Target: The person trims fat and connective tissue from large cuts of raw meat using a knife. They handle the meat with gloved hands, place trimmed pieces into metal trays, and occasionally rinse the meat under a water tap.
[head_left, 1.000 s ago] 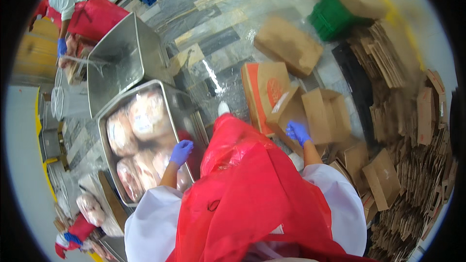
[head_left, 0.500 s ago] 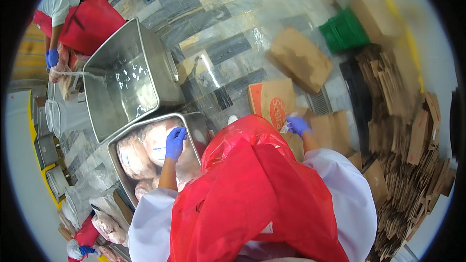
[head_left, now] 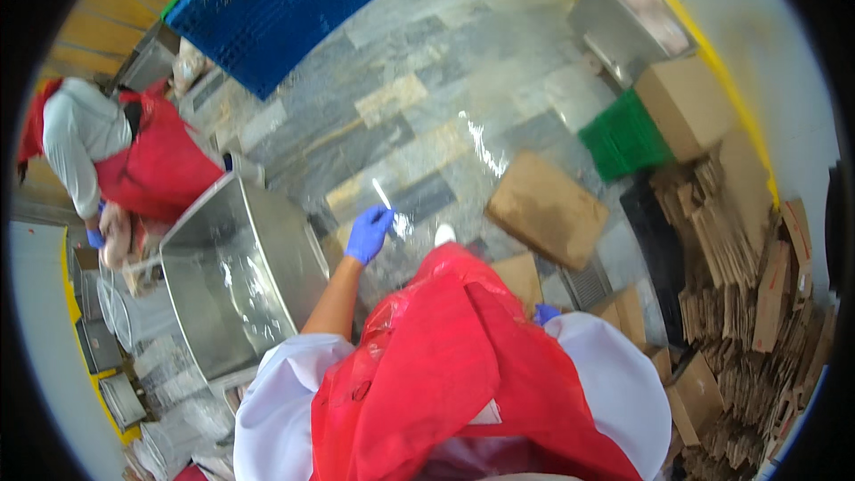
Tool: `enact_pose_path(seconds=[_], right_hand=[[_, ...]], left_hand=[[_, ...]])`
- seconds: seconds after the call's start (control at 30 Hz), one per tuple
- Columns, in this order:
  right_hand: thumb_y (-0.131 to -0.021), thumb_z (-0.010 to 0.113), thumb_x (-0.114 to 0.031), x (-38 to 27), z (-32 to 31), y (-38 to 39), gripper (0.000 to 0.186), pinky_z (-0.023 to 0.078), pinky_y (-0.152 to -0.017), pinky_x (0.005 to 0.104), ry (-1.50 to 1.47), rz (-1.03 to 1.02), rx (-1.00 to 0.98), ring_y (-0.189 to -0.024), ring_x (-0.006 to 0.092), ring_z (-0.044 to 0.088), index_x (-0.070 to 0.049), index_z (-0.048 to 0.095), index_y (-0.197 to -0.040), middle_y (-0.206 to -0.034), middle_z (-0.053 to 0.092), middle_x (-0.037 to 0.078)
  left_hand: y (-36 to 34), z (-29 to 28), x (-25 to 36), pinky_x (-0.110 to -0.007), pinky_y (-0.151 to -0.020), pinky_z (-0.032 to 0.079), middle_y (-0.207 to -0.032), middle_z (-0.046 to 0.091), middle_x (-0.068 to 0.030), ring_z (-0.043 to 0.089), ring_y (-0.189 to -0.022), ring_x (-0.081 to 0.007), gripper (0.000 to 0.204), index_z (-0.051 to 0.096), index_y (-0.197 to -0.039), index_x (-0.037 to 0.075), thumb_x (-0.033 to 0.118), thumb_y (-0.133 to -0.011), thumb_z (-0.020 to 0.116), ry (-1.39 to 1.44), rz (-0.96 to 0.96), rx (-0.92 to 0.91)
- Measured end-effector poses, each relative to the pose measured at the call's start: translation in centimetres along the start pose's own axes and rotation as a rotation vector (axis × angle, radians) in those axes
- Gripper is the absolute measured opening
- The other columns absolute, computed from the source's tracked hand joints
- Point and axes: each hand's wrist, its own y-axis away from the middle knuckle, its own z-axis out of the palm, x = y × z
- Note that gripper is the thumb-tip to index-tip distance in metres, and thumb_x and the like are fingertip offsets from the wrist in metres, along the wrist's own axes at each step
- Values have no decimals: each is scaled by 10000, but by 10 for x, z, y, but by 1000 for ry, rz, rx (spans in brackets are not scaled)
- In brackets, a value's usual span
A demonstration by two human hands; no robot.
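Near centre, the blue-gloved left hand (head_left: 370, 233) hangs beside a steel tub (head_left: 289, 240) at left; below centre, the right hand (head_left: 546, 313) is mostly hidden, perhaps near cardboard (head_left: 519, 276).

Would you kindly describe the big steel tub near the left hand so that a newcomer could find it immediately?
Start at the large blue pallet at the upper left. Below it, between the co-worker's red apron and the gloved left hand, stands the deep steel tub. Unlike the steel bin at upper right, which holds pale contents, its shiny metal inside shows.
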Motion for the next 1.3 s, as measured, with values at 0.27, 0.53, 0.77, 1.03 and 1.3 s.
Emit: enact_pose_path(seconds=[0.27,0.53,0.77,1.03,1.3], right_hand=[[-949,580,-389,-308,123,40,259,374,-465,343,-39,-206,-91,-545,174,473,-159,559,-831,-644,485,19],[-950,535,-479,-633,206,69,373,441,-532,312,314,-651,-4,-579,147,535,-120,631,-931,-736,608,26],[-908,576,-519,-697,113,63,375,422,-488,312,135,-157,68,-565,187,584,-146,605,-946,-739,623,49],[-963,528,-435,-733,57,24,355,502,-731,402,-294,106,315,-813,237,618,-114,628,-1075,-922,639,99],[-955,528,-448,-1020,34,-70,361,394,-481,368,-330,-27,129,-521,196,500,-144,585,-770,-630,529,46]], left_hand=[[-50,-144,-150,-484,-704,524,-893,711,-186,673,-747,-393,297,698,-972,69,319,-883,567,-1280,-80,-486],[-111,-158,-131,-468,-707,536,-970,709,-173,692,-837,-342,339,692,-997,86,365,-895,529,-911,-933,-578],[-503,-123,-68,-439,-715,535,-1021,708,-170,699,-877,-299,458,695,-997,62,445,-935,454,-1028,-793,-803],[-988,41,244,-393,-812,520,-1006,711,-159,671,-904,-307,390,675,-1065,-4,346,-936,563,-520,-50,-193],[-1130,82,302,-392,-731,514,-903,700,-137,646,-769,-248,392,686,-977,29,381,-950,515,-803,59,-514]])
